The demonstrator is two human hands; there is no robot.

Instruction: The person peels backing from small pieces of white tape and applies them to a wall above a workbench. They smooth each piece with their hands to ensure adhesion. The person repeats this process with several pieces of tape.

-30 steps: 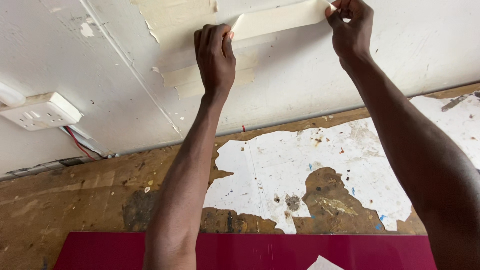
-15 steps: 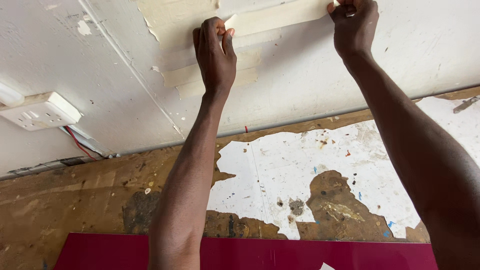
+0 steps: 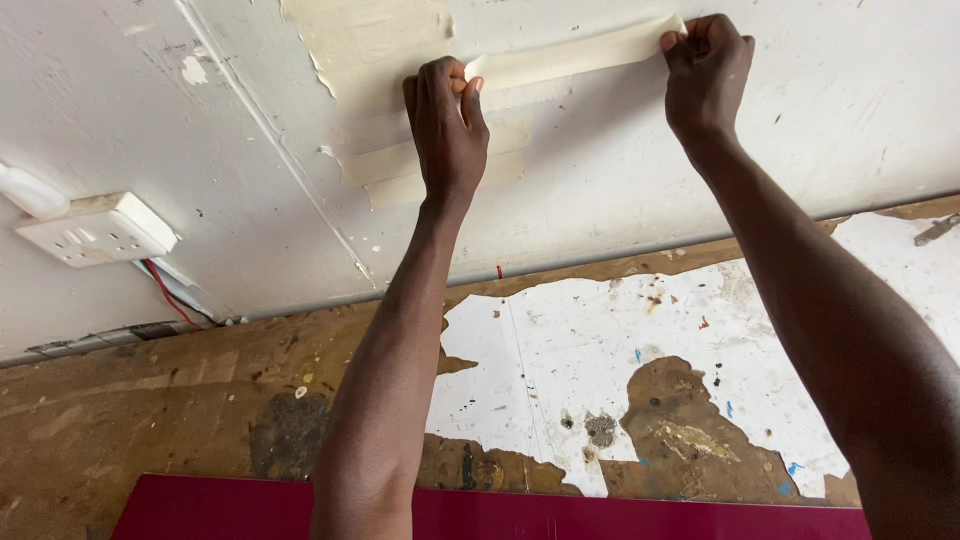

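At the top centre of the frame, the left hand (image 3: 447,130) and right hand (image 3: 706,72) each pinch an end of a cream tape strip (image 3: 572,62) against the white wall (image 3: 850,110).

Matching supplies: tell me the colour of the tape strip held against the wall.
Pale cream-beige, the tape strip stretched between left hand and right hand; head view.

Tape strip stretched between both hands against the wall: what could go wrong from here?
The tape strip is pinched only at its ends by the left hand and right hand, so it may sag, twist or crease as it goes on. It may land crooked against the tape strips already on the wall. The wall shows chipped, flaking paint, so the tape may grip poorly.
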